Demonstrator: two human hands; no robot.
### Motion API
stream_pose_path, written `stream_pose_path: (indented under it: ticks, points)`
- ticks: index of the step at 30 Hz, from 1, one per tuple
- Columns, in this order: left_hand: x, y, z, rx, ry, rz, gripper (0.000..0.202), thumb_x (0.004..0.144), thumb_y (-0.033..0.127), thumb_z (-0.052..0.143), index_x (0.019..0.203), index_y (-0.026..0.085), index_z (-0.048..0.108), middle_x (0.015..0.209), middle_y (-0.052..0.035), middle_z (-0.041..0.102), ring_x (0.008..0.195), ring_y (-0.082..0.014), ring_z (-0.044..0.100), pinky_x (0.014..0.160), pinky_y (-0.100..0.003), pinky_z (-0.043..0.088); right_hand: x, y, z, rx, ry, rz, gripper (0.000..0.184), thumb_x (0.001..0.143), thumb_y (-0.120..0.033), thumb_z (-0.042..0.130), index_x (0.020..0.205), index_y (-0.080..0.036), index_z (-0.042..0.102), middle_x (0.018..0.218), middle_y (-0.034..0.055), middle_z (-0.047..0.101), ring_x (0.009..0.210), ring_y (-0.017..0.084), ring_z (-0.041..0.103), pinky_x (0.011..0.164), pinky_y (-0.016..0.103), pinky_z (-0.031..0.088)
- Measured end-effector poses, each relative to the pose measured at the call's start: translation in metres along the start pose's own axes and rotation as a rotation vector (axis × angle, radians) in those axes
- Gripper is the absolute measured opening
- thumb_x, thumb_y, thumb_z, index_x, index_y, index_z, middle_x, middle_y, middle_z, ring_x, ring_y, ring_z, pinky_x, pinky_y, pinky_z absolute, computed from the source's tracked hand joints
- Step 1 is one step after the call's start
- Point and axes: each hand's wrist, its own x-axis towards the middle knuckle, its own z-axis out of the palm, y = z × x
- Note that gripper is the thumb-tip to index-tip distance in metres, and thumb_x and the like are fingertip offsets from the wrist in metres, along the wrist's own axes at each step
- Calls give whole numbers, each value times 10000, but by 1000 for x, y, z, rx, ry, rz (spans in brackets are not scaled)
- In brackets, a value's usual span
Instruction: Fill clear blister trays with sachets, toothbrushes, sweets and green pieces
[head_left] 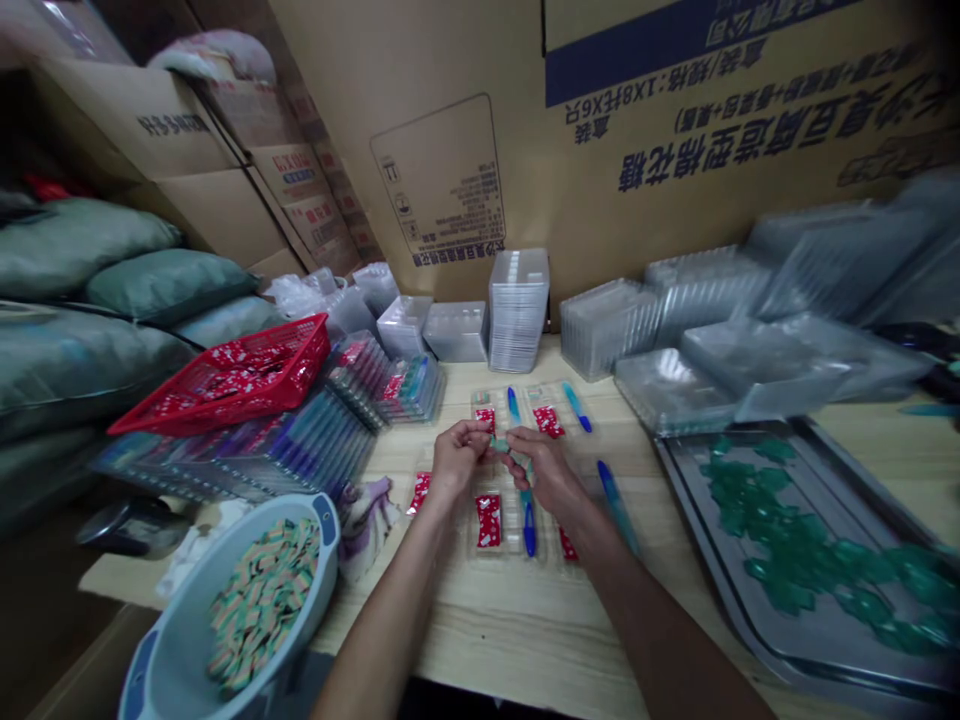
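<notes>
Left hand [456,462] narrow, fingertips closed on a small teal piece [498,445]; right hand [546,472] narrow too, fingertips pressed in from the other side, with the small teal piece pinched between both hands, just above the worktop [480,640]. Running down from the pinch, a blue-tipped plastic stick [529,530], its upper end hidden by the right hand; whether the stick and the small teal piece are joined, impossible to tell. Best handling, as a judgement: light, even fingertip pressure, wrists low, and the pinch kept steady over the clear blister tray [496,540], with no twisting against the thin plastic. Directly below the small teal piece, a red sachet [488,520] lying in the clear blister tray. To its right, a loose blue-tipped stick [616,505], and farther right, a metal tray [679,480] spread with green pieces [784,520]. To its left, well apart, a red plastic basket [300,350] resting on stacked packs; lower left, a pale blue bowl [322,530] full of striped pieces [262,605]. Straight ahead, a tall stack of clear trays [517,310] against a cardboard carton [442,180].
</notes>
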Motion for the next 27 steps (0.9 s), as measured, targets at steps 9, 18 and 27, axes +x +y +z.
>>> stream_pose_path:
  ticks: [9, 18, 27]
  points:
    - [-12, 2, 4, 92, -194, 54, 465, 700, 559, 814, 859, 123, 788, 768, -28, 720, 685, -117, 596, 693, -221, 470, 9, 15, -1, -116, 144, -123, 235, 628, -407, 638, 716, -222, 522, 454, -77, 474, 375, 93, 356, 341, 222, 233]
    - [-7, -4, -2, -164, 29, -14, 368, 575, 246, 912, 901, 140, 778, 764, -20, 740, 646, -99, 634, 672, -212, 507, 1, 8, 5, -129, 67, -129, 347, 666, -401, 669, 933, -221, 539, 514, -98, 507, 393, 82, 367, 358, 191, 241]
    - [-13, 4, -7, -243, -42, -168, 305, 581, 119, 904, 861, 102, 786, 835, -75, 770, 722, -119, 696, 763, -229, 564, 6, 18, 2, -344, 24, -167, 186, 797, -404, 586, 791, -242, 495, 541, -85, 468, 398, 86, 327, 369, 200, 240]
